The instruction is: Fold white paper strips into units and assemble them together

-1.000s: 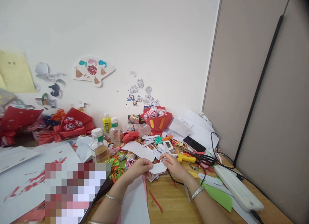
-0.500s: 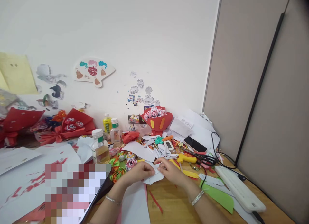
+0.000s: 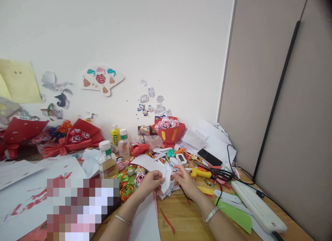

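Between my two hands stands a folded piece of white paper, tilted up from the table. My left hand pinches its left side between thumb and fingers. At its right edge is my right hand, with bent fingers closed loosely on the paper; their exact contact is partly hidden. More white paper pieces lie just beneath. Left of my left hand are twisted paper flowers in orange and green, and a pink and white one. A white sheet lies under my left forearm.
A yellow glue gun and black cables lie right of my hands, near a dark phone and a white power strip. Bottles stand at left. A red-wrapped bouquet stands against the wall.
The white paper has been raised from lying flat to a more upright tilt. My right hand has shifted slightly right and its fingers have loosened.
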